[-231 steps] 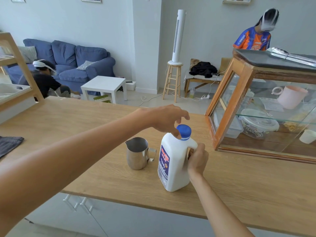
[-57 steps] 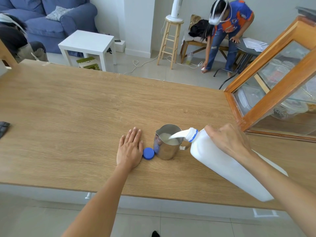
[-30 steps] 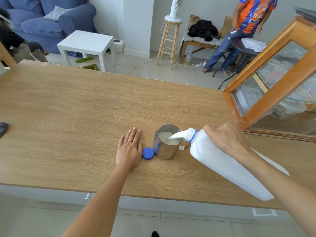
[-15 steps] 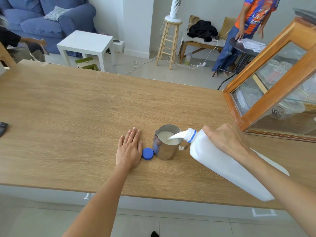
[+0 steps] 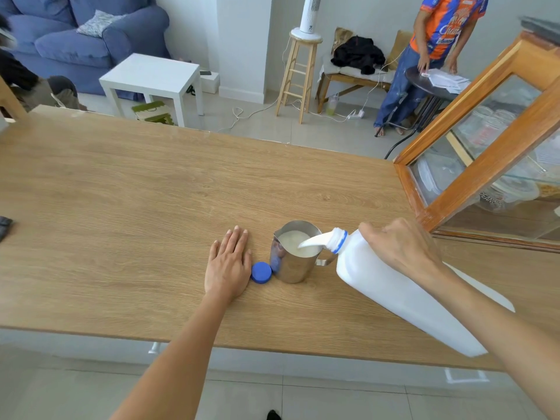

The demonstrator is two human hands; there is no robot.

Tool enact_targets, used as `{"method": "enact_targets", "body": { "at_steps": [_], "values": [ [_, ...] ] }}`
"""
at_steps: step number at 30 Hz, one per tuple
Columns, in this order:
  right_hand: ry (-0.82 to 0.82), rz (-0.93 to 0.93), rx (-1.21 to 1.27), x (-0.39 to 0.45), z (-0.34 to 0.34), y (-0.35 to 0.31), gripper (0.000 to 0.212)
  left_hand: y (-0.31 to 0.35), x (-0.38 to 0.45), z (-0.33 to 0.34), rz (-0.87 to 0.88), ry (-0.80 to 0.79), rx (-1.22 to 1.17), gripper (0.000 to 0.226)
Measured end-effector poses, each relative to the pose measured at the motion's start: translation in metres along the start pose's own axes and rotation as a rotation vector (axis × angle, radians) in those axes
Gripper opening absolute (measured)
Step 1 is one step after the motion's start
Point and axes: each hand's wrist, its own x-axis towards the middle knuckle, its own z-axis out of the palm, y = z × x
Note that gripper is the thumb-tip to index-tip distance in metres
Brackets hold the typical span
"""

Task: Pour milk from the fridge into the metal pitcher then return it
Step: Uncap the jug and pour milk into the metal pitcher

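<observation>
My right hand (image 5: 401, 253) grips the handle of a white milk jug (image 5: 391, 286), which is tilted steeply to the left. A white stream runs from its open neck into the metal pitcher (image 5: 292, 262). The pitcher stands upright on the wooden counter (image 5: 136, 207) and holds milk close to its rim. The jug's blue cap (image 5: 261, 272) lies on the counter just left of the pitcher. My left hand (image 5: 228, 265) rests flat, palm down, beside the cap.
A wood-and-glass display case (image 5: 491, 165) stands on the counter's right end, close behind my right hand. A dark object (image 5: 4, 225) lies at the counter's left edge. Beyond the counter a person (image 5: 436, 40) stands by a small round table.
The milk level in the pitcher has risen while the jug keeps pouring. Both hands have stayed in place. The person in the background has straightened up and shifted right.
</observation>
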Motion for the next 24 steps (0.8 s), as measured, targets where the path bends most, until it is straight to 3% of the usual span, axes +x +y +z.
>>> {"method": "enact_targets", "body": {
  "at_steps": [17,24],
  "values": [
    [-0.009,0.002,-0.026,-0.0022,-0.0002,-0.0022,0.049,0.0024,-0.0021,-0.0035,-0.001,0.011,-0.003,0.055],
    [-0.011,0.024,0.081,-0.0009,-0.0003,-0.0039,0.049,0.0027,-0.0025,-0.004,-0.001,0.01,-0.012,0.055]
  ]
}}
